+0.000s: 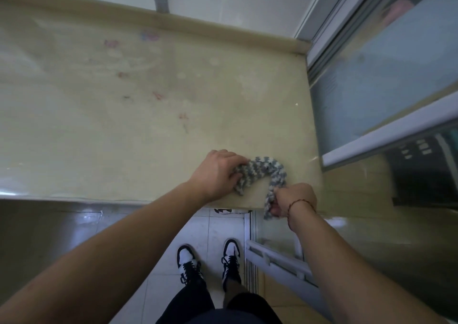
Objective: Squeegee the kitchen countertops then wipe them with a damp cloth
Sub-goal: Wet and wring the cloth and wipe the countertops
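While gripped by both hands [255, 184], cloth [262, 172].

Dim, soft daylight — slight blur, wide-angle bending at edges.

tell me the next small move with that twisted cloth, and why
Probably untwist and spread the cloth flat on the countertop. The left hand and right hand each hold one end in a tight grip, so it sits as a twisted rope at the counter's near edge. Reddish marks and pale rings farther back look unwiped, and a flat cloth would cover more.
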Motion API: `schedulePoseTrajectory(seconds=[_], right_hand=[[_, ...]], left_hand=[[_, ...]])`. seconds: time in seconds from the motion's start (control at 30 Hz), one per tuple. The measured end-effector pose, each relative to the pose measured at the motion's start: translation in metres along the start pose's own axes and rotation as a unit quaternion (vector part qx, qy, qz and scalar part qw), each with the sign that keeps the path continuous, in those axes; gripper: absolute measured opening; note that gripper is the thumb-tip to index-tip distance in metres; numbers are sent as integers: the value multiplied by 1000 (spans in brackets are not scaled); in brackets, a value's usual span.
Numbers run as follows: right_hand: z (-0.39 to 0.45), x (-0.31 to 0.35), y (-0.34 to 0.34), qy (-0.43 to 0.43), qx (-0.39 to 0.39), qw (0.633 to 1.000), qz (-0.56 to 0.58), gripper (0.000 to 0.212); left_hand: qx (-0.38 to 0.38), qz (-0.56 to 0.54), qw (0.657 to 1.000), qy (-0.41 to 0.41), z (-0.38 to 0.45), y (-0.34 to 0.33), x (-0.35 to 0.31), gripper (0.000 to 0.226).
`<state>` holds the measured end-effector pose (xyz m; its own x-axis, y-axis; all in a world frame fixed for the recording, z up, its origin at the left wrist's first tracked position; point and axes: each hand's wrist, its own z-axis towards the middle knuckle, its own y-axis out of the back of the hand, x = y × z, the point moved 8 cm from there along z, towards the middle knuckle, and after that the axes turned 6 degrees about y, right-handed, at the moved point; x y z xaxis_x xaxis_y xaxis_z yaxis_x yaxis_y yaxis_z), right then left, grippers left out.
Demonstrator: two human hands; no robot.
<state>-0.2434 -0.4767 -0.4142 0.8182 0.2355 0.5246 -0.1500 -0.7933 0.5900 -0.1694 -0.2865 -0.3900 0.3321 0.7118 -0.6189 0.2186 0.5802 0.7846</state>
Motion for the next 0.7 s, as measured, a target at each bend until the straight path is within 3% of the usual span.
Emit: schedulePoseTrajectory(seconds=[0.2,0.33,0.4,0.53,0.57,0.63,0.7], right_hand=[[-12,12,-35,10,26,999,30,16],[-27,20,-51,22,32,998,54,5],[-39,31,-64,52,33,998,33,16],[-41,29,-74,50,126,990,40,12],[-37,29,-63,75,124,989,13,10],[-26,41,-27,168,21,984,-58,5],[-26,58,-13,252,-20,960,-117,22]], left_hand=[[-8,2,1000,-3,-12,2,2,38],[3,5,1000,10,-29,4,1,49],[-5,9,1000,13,-42,3,2,57],[-18,62,998,13,-54,4,5,68],[-26,80,996,18,-53,4,2,66],[-40,115,992,43,-45,0,-8,54],[-45,138,986,78,-39,-7,-14,44]])
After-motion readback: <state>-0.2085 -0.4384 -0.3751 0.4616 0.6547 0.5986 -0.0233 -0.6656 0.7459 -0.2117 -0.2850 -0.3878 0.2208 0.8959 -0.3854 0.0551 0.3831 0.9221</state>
